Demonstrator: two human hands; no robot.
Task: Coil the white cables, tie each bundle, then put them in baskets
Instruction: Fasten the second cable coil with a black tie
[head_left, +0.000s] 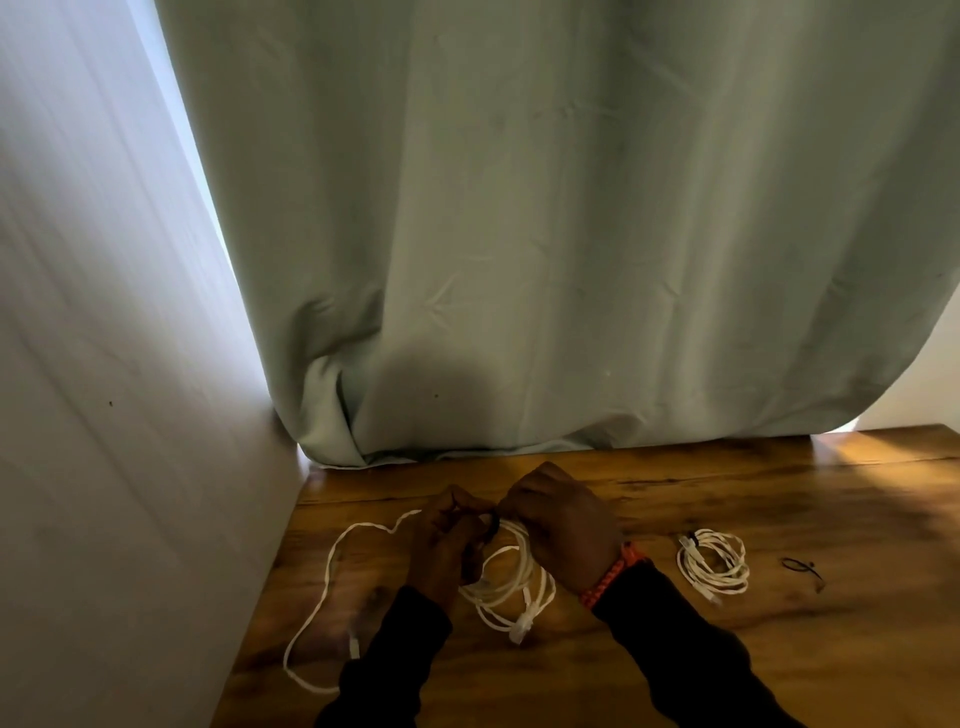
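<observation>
From my feed: both hands meet low in the frame, just left of centre, over the wooden table. Left hand has its fingers curled and pinching at something small and dark right where the two hands meet; looks like a black tie, but it's too small and shadowed for me to be sure. Right hand is knuckles-up, fingers curled down onto the top of the coiled white cable; fingertips are hidden under the hand, so I can't tell exactly what they pinch. Orange braided bracelet on the right wrist, dark sleeves on both arms.

The coil hangs and rests below the hands, its connector end at the bottom of the loops, touching the table.

Loose white cable lies uncoiled in a big open loop at lower left of the frame, running behind the left hand, one end near the left sleeve.

Right of the hands, apart from them: a finished cable bundle, coiled flat on the table. Further right, a spare black tie lies alone.

Pale green curtain fills the upper frame, hem touching the table's far edge. White wall at left.
</observation>
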